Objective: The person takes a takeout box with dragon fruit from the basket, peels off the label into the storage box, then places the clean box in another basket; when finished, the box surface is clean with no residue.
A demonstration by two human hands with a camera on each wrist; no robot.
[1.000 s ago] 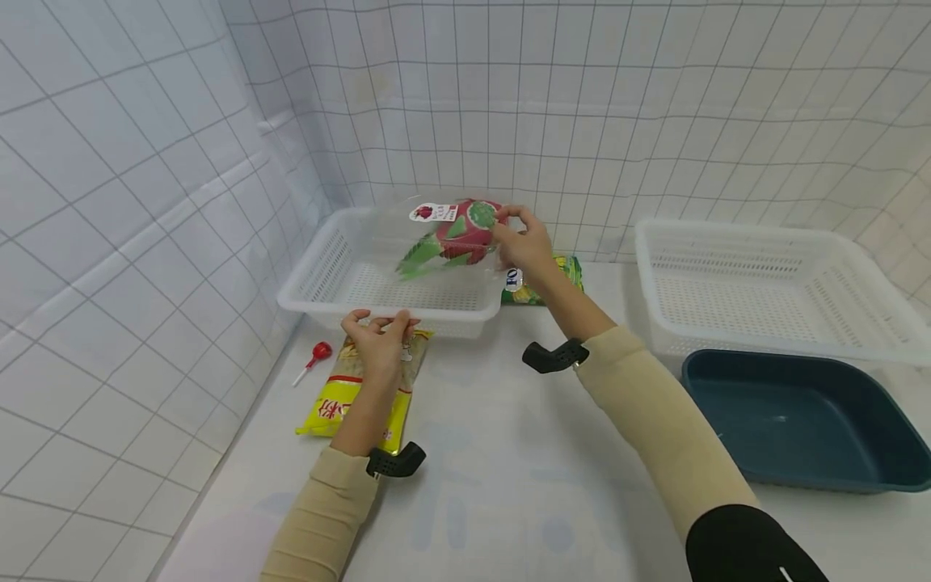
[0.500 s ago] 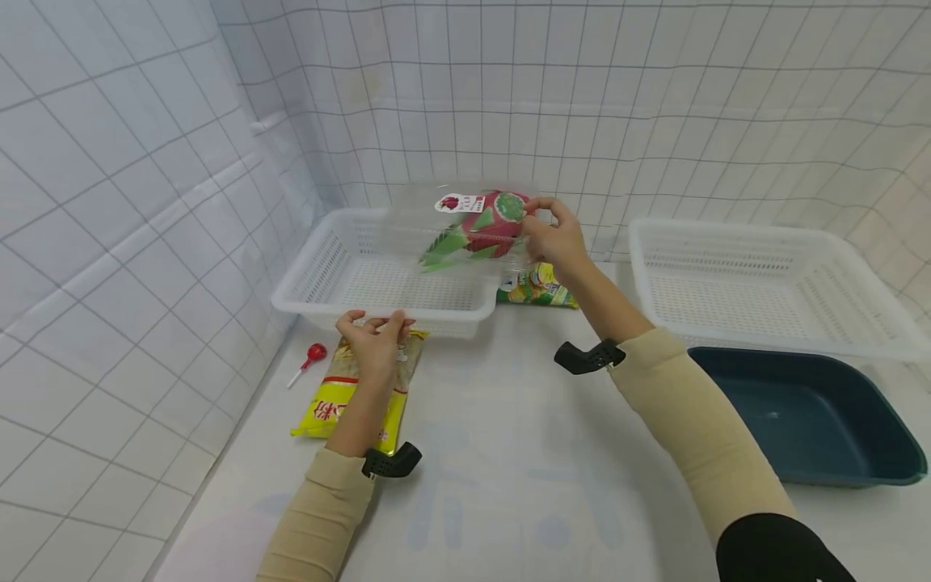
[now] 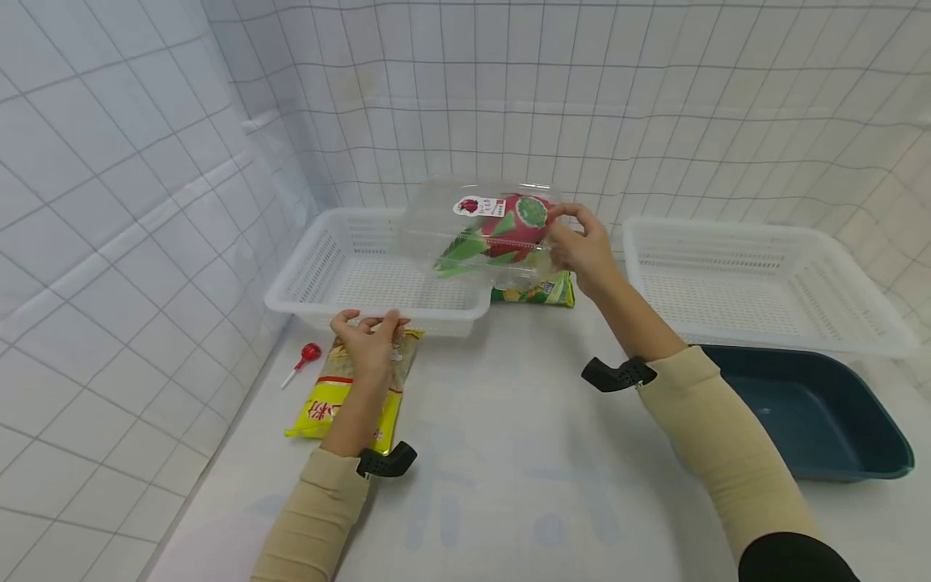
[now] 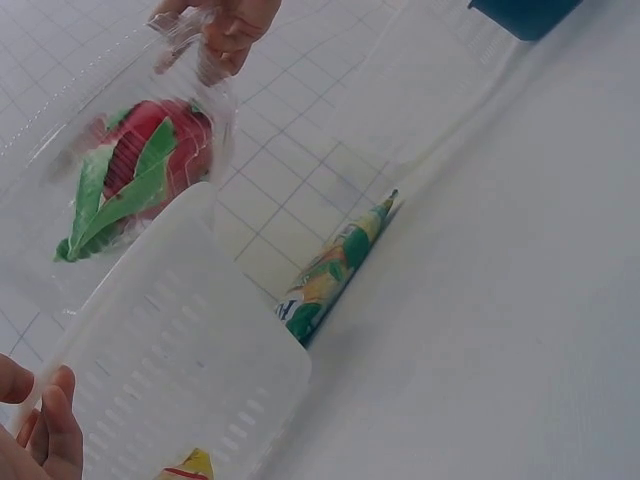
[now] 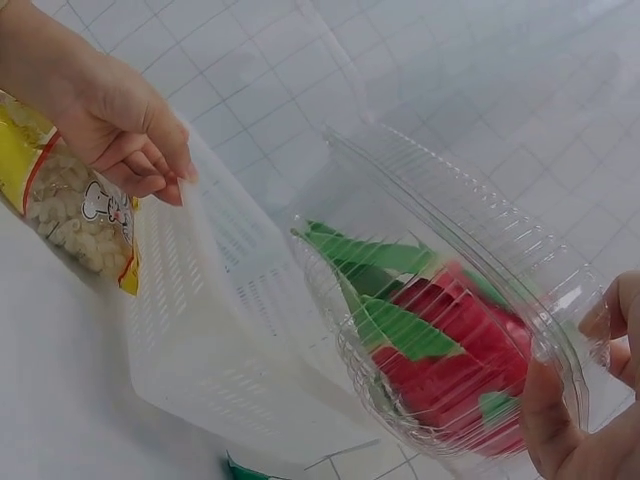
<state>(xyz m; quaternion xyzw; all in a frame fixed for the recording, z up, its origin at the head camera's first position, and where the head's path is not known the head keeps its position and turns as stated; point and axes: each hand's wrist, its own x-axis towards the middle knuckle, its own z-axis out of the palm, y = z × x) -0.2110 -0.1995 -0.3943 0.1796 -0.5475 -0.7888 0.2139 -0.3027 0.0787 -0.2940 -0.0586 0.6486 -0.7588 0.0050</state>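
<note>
In the head view, my right hand (image 3: 587,249) pinches the right edge of a clear plastic clamshell box (image 3: 429,222). Inside the box lies a red dragon fruit (image 3: 515,230) with green scales, and a white label is stuck on the lid. The box is held tilted above the right end of a white perforated basket (image 3: 447,314). My left hand (image 3: 369,346) pinches that basket's front rim, thumb and fingers on either side of it, as the right wrist view also shows. No fruit or packet shows inside the basket.
Under my left forearm lies a yellow bag of pasta (image 5: 75,200), with a red lollipop (image 3: 310,352) left of it. A green packet (image 3: 545,293) lies beside the basket's right end. Further right stand another white basket (image 3: 756,299) and a dark teal tub (image 3: 822,412).
My right hand has carried the clamshell box with the dragon fruit to the right, from over the basket's middle toward its right end. My left hand keeps its hold on the rim.
</note>
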